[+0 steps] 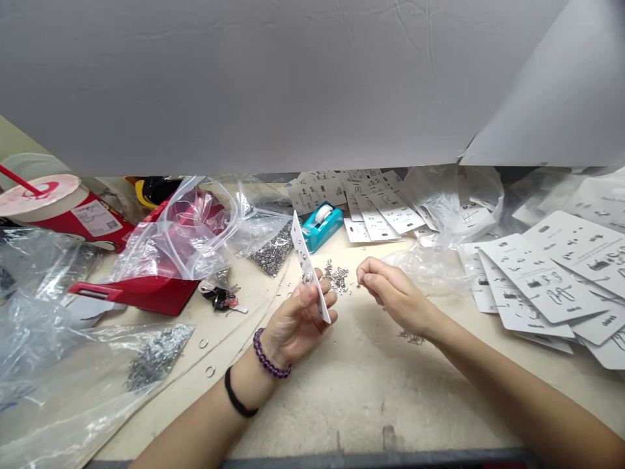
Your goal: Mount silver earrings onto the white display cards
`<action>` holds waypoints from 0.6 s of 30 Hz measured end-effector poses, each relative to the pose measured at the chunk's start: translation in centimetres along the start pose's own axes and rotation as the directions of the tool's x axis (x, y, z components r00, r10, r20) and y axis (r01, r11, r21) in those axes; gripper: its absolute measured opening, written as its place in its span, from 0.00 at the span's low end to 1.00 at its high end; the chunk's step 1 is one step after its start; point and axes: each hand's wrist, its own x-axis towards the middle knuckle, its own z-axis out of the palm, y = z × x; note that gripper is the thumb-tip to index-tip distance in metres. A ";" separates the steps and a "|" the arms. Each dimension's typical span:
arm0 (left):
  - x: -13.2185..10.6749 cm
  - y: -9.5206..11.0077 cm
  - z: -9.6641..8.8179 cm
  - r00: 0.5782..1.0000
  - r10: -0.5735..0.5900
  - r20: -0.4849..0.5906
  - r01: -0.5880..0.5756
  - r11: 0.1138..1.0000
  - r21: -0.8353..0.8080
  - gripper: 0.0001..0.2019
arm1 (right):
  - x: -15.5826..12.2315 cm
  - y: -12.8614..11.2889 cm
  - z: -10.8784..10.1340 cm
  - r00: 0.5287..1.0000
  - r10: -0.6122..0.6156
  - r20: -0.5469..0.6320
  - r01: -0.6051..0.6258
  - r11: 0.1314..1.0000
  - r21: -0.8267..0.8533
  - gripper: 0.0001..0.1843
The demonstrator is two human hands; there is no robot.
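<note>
We pinch a white card (pixel 301 251) near-upright in our left hand (pixel 299 319) above the table (pixel 342 397); our right hand (pixel 394 288) curls closed beside small metal pieces (pixel 338 279), whether around anything we cannot tell.

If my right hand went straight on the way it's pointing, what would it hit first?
Probably the teal tape dispenser, though if your right hand is low it might brush the small metal pieces first; its height is unclear.

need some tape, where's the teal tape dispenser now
In the head view, the teal tape dispenser sits near the centre, behind and right of the white card in the left hand.
</note>
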 end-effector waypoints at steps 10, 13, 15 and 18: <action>-0.3 -1.4 -0.2 0.998 0.046 -0.036 -0.037 0.974 0.221 0.17 | -2.0 -2.4 3.4 0.993 -0.036 -0.117 0.086 0.887 0.453 0.06; -0.4 -1.5 0.1 0.998 0.067 -0.017 -0.060 0.963 0.263 0.16 | -2.2 -2.3 3.5 0.990 -0.047 -0.130 0.107 0.854 0.510 0.05; -0.4 -1.5 0.3 0.998 0.069 0.002 -0.067 0.961 0.268 0.15 | -2.2 -2.1 3.4 0.991 -0.047 -0.127 0.110 0.826 0.553 0.05; -0.3 -1.5 0.5 0.997 0.067 0.025 -0.071 0.966 0.247 0.14 | -2.2 -1.9 3.2 0.993 -0.041 -0.114 0.099 0.810 0.579 0.04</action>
